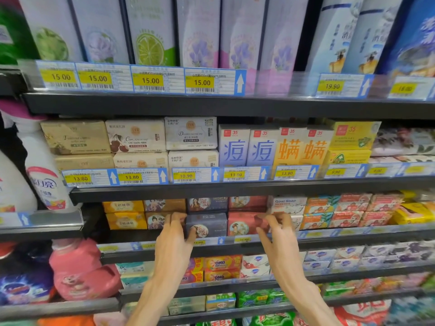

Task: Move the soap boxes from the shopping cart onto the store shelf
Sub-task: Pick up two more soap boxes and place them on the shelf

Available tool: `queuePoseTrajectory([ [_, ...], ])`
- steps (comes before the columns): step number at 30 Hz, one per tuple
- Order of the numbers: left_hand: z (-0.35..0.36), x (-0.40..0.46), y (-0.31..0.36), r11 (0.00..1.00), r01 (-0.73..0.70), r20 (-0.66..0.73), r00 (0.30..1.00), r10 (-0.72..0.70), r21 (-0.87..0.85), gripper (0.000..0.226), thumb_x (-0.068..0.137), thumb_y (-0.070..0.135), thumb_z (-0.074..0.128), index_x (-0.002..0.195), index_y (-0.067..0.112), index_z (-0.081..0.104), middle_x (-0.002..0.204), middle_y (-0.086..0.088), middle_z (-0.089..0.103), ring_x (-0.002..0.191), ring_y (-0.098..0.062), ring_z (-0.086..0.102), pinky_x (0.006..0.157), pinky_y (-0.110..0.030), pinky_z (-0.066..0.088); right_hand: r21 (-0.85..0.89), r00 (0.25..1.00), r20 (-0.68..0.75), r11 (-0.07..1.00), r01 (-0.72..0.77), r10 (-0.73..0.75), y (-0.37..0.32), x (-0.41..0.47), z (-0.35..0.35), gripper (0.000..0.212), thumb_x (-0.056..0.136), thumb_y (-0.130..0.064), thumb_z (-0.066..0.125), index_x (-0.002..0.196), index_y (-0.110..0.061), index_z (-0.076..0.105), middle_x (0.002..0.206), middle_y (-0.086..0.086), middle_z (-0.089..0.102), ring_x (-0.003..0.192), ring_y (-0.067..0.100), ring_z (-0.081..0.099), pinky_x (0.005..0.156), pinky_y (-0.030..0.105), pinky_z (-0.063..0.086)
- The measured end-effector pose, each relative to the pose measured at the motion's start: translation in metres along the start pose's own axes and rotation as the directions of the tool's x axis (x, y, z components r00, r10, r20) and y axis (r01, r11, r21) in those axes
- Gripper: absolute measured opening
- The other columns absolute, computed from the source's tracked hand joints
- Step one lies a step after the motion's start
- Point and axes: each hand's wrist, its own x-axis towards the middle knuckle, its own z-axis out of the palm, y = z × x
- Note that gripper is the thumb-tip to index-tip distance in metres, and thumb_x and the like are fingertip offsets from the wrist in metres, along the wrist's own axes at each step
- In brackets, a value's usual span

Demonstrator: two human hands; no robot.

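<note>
**Obs 1:** Fingers of left hand curl round left end of a dark blue soap box, thumb low on its front. Right hand pinches right end of the neighbouring red soap box.

**Obs 2:** Both boxes centre frame, on the third shelf down, fronts at its lip. Edges?

**Obs 1:** Price-tag rail runs along the lip. Little headroom: a second tier of boxes sits on top, under the shelf above.

**Obs 2:** Sideways room?

**Obs 1:** Tight. Yellow boxes left, Goat Soap boxes right, touching or just beside. Pink bottle lower left. Cart not in frame.
</note>
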Motion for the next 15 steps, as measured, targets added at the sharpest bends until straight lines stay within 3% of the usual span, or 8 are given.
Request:
queuePoseTrajectory([
  [4, -0.001, 0.000, 0.003, 1.000, 0.006, -0.005, 1.000, -0.006, -0.003, 0.032, 0.088, 0.032, 0.074, 0.111, 0.023, 0.053, 0.112, 0.000, 0.065, 0.089, -0.023, 0.072, 0.075, -0.038, 0.062, -0.092, 1.000, -0.016, 0.996, 0.002, -0.004, 0.002, 0.003, 0.005, 0.019, 0.088, -0.014, 0.071, 0.103, -0.018, 0.061, 0.109, 0.002, 0.048, 0.089, 0.024, 0.055, 0.056, 0.029, 0.048],
  [9, -0.003, 0.000, 0.006, 1.000, 0.003, -0.005, 1.000, -0.003, -0.008, 0.031, 0.088, 0.034, 0.074, 0.110, 0.025, 0.055, 0.111, 0.002, 0.066, 0.090, -0.023, 0.072, 0.076, -0.039, 0.061, -0.201, 0.999, -0.049, 0.979, 0.012, -0.022, 0.002, 0.009, 0.007, 0.016, 0.087, -0.010, 0.072, 0.102, -0.011, 0.066, 0.107, 0.009, 0.053, 0.100, 0.029, 0.050, 0.065, 0.038, 0.053],
  [15, -0.004, 0.000, 0.008, 1.000, 0.008, -0.002, 1.000, -0.008, -0.005, 0.031, 0.087, 0.034, 0.075, 0.109, 0.025, 0.054, 0.109, 0.002, 0.065, 0.089, -0.023, 0.071, 0.075, -0.041, 0.061, -0.247, 0.996, -0.074, 0.969, 0.024, -0.043, 0.005, 0.014, 0.009, 0.016, 0.081, -0.010, 0.077, 0.094, -0.008, 0.068, 0.102, 0.009, 0.056, 0.096, 0.029, 0.051, 0.061, 0.037, 0.051],
])
